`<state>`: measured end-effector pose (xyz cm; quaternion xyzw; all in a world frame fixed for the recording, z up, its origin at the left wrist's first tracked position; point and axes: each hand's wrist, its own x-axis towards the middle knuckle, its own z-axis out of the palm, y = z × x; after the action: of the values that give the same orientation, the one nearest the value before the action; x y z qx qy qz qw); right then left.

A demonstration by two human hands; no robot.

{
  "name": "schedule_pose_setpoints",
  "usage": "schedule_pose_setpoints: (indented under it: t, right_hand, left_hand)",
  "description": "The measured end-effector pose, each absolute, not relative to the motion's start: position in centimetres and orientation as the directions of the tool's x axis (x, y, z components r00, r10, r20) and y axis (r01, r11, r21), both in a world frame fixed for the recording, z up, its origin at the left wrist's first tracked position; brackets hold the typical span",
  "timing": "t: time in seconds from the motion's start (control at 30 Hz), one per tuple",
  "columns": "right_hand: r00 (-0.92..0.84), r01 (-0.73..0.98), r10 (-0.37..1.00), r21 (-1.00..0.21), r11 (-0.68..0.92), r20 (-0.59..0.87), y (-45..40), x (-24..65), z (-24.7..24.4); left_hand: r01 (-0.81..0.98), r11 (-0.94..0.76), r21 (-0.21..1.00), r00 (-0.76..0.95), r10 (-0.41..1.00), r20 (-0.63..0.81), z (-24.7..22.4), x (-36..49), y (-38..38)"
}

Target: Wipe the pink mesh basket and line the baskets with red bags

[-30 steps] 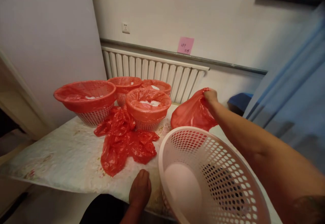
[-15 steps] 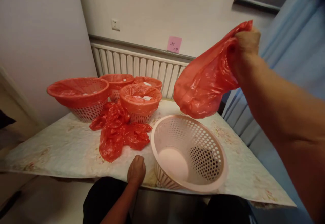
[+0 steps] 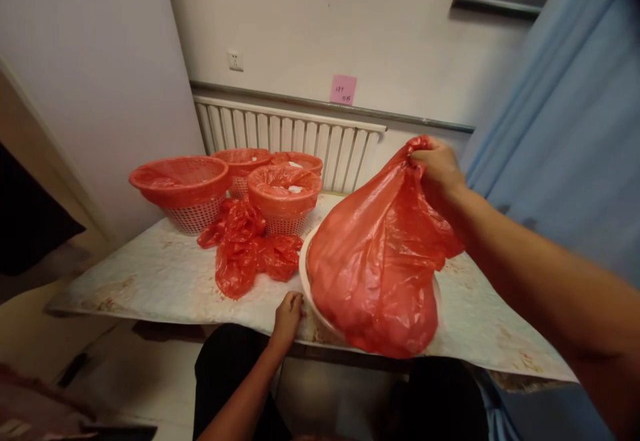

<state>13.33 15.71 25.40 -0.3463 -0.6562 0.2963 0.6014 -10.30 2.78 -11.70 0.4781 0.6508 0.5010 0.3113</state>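
My right hand (image 3: 434, 164) is closed on the gathered top of a full red plastic bag (image 3: 373, 264). The bag's bulging lower part is over and partly inside a pale pink perforated basket (image 3: 306, 264), hiding most of it. Close to the basket's left side, at the table's front edge, my left hand (image 3: 289, 314) has its fingers curled; whether anything is in them is hidden. Crumpled red bags (image 3: 245, 254) lie on the table to the left of the basket.
Behind the crumpled bags stand several baskets lined with red bags, among them a wide one (image 3: 187, 184) and a smaller one (image 3: 287, 204). A radiator (image 3: 295, 134) runs along the wall; a blue curtain (image 3: 555, 141) hangs at right.
My right hand has lowered the full red bag from above onto the pale pink basket. My left hand now appears nearer the basket's rim. The camera view has shifted slightly.
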Motion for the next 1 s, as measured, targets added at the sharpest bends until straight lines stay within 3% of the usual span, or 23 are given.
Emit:
schedule_pose_setpoints:
  t: [0.17,0.3,0.4,0.5,0.63,0.7,0.83,0.93,1.0]
  right_hand:
    - [0.045,0.086,0.749,-0.750,0.656,0.661,16.9,12.8,25.7]
    - [-0.056,0.209,0.727,-0.704,0.679,0.684,17.5,12.2,24.2]
    - [-0.299,0.349,0.698,-0.606,0.715,0.651,16.3,11.0,20.8]
    - [-0.562,0.380,0.593,-0.457,0.804,0.577,14.8,9.8,17.3]
    - [-0.682,0.326,0.500,-0.390,0.861,0.533,14.1,9.4,14.8]
    - [-0.689,0.315,0.497,-0.400,0.860,0.526,13.9,9.4,14.3]
    - [-0.723,0.323,0.523,-0.448,0.834,0.451,13.0,9.3,13.8]
    - [-0.756,0.326,0.521,-0.462,0.825,0.396,11.6,9.0,13.0]
    - [-0.800,0.335,0.500,-0.444,0.831,0.331,10.5,8.8,12.3]
  left_hand:
    - [0.158,-0.080,0.984,-0.480,0.865,0.147,-6.5,-8.9,0.8]
    - [0.272,-0.227,0.935,-0.535,0.772,0.343,-3.0,-7.7,-0.8]
    - [0.441,-0.331,0.834,-0.446,0.726,0.524,-1.5,-6.9,-1.8]
    - [0.598,-0.374,0.709,-0.372,0.654,0.659,-0.6,-6.4,-2.6]
    - [0.795,-0.434,0.424,-0.116,0.577,0.809,1.5,-5.8,-3.5]
    - [0.832,-0.463,0.306,0.081,0.647,0.759,3.1,-5.4,-3.7]
    - [0.873,-0.467,0.139,0.364,0.815,0.451,7.0,-4.8,-3.0]
    - [0.882,-0.463,0.093,0.449,0.883,0.134,9.2,-4.3,-1.4]
    - [0.897,-0.431,0.099,0.433,0.901,-0.001,10.0,-3.9,0.1]
